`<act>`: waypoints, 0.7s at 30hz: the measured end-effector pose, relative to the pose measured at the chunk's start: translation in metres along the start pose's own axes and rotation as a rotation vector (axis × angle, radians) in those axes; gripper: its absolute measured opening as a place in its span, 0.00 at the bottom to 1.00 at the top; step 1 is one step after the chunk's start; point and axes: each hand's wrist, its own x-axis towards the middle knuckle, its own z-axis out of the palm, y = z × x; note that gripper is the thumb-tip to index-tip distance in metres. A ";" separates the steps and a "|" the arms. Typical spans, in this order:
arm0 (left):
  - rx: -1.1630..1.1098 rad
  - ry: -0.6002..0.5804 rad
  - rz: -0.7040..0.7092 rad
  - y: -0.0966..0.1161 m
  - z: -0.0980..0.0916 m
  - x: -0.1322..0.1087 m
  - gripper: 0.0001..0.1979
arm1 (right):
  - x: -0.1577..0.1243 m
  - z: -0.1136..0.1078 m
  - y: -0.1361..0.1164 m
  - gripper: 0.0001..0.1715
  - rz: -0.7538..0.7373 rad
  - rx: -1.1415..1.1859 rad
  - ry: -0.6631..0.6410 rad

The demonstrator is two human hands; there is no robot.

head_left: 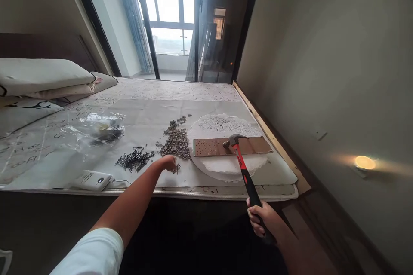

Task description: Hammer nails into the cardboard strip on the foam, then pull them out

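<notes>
My right hand is closed around the black and red handle of a claw hammer. The hammer's head rests over a brown wooden strip, whose left part is dotted with small holes. Under the strip lies a white, rough-edged round slab. My left hand reaches down to a few small nails, fingers curled; its fingertips are mostly hidden, so what they pinch cannot be made out. Just beyond it spreads a heap of grey gravel-like bits. A pile of dark nails lies left of it.
On the sheet-covered mattress are a crumpled clear plastic bag and a white power bank with a cable. Pillows lie at the left. A wooden bed rail and a wall bound the right side.
</notes>
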 end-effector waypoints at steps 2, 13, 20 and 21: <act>-0.025 0.066 -0.033 -0.004 -0.013 0.001 0.10 | -0.001 0.001 -0.001 0.16 -0.009 0.008 0.015; 0.137 0.061 -0.070 -0.008 -0.001 0.007 0.08 | -0.010 0.002 -0.012 0.19 0.024 0.044 0.030; 0.280 0.015 0.039 0.006 0.008 0.013 0.10 | -0.012 0.000 -0.011 0.14 0.041 0.076 0.034; 0.310 0.013 0.042 0.008 0.009 0.013 0.10 | -0.011 -0.001 -0.010 0.13 0.037 0.078 0.033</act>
